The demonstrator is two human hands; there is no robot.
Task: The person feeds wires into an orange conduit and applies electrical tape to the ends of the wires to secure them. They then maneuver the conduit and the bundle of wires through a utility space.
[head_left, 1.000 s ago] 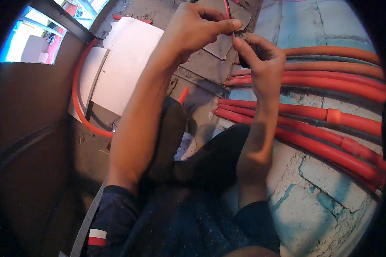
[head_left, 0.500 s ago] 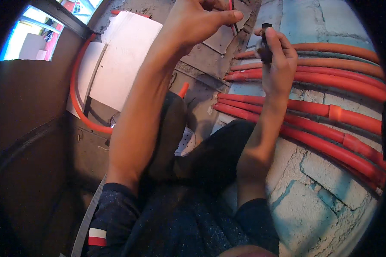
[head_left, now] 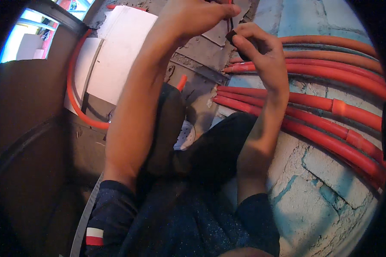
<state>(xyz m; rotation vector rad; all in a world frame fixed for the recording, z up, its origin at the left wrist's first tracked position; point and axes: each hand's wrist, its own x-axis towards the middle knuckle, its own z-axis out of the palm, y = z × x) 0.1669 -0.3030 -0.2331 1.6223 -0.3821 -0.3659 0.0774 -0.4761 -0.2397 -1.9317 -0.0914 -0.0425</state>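
Observation:
At the top of the view, my left hand [head_left: 193,15] is closed on a thin dark cable [head_left: 230,23], its thumb pointing right; part of the hand is cut off by the frame edge. Just below and to the right, my right hand [head_left: 259,51] grips a small black object [head_left: 230,37] between thumb and curled fingers, at the lower visible stretch of the cable. Whether the object touches the cable I cannot tell, and most of it is hidden by the fingers.
Several red and orange pipes [head_left: 313,68] run along a cracked pale-blue block wall [head_left: 313,184] at right. White boards [head_left: 120,51] and a curved orange tube [head_left: 75,98] lie at left beside a dark panel [head_left: 30,141] with openings. My knees and a white perforated shoe [head_left: 184,135] are below.
My right hand swung out rightward with the black object, then came back left beside the cable, turning the object. My left hand and forearm have edged up and left in the view.

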